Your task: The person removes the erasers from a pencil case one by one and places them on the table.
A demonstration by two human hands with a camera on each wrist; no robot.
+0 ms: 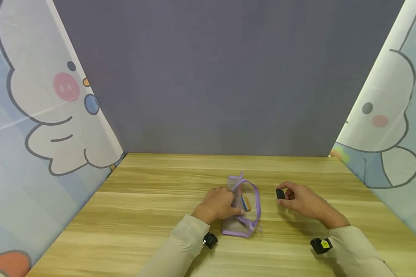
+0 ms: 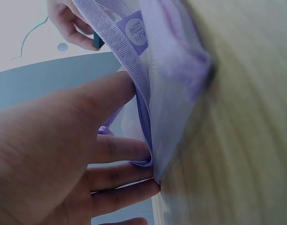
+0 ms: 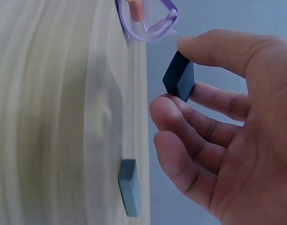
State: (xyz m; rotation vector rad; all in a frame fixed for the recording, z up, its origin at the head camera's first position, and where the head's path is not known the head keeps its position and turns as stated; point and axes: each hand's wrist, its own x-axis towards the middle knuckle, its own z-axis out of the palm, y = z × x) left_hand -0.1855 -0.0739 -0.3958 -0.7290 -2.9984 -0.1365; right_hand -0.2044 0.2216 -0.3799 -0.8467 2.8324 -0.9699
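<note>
A mesh zip pouch (image 1: 238, 233) with purple trim lies on the wooden table, its zipped side gaping toward the right. My left hand (image 1: 219, 204) grips the pouch's left side, with the thumb and fingertips at the purple zip edge. Through the mesh show a blue piece and an orange piece (image 1: 247, 204). To the right of the pouch, my right hand (image 1: 303, 200) pinches a small black rectangular block (image 3: 179, 77) between thumb and fingers, raised off the table. A purple tag (image 2: 134, 33) with a round print is on the pouch in the left wrist view.
A grey-green block (image 3: 129, 187) lies on the table near the right hand in the right wrist view. Black wrist cameras (image 1: 210, 240) sit at both sleeves. A dark grey panel (image 1: 208, 77) stands behind the table (image 1: 142, 200), with cartoon-printed cloths at both sides.
</note>
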